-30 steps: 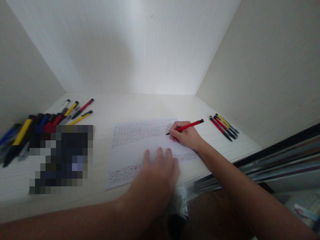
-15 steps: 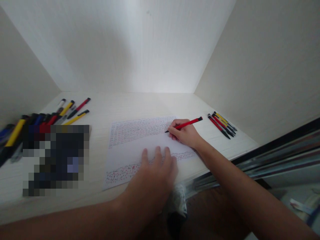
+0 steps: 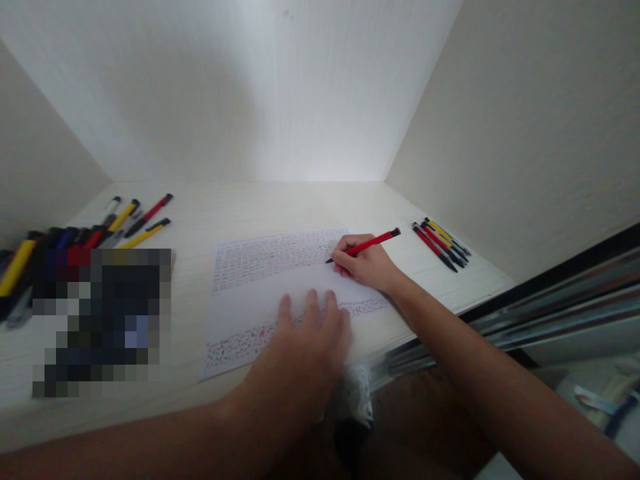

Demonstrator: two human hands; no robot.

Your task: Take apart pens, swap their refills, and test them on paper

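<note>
A sheet of paper (image 3: pixel 240 310) lies on the white surface, with rows of small writing across its top and more marks along its bottom edge. Between them runs a blank band. My left hand (image 3: pixel 305 340) rests flat on the lower part of the sheet, fingers spread, covering some of the marks. My right hand (image 3: pixel 365 263) is closed around a red pen (image 3: pixel 373 243) with a black tip and black top end. The pen's tip meets the paper, or nearly so, at the right end of the lowest upper row.
Several pens (image 3: pixel 440 247) lie at the right. More pens and markers (image 3: pixel 95 233) are piled at the left, beside a pixelated dark item (image 3: pixel 130 293). Pale walls (image 3: pixel 270 100) enclose the surface (image 3: pixel 265 203) behind and at both sides. A metal-railed edge (image 3: pixel 500 327) runs at the front right.
The whole view has shifted slightly, so things appear a little further left. Both hands keep their places on the sheet, and the right still grips the red pen.
</note>
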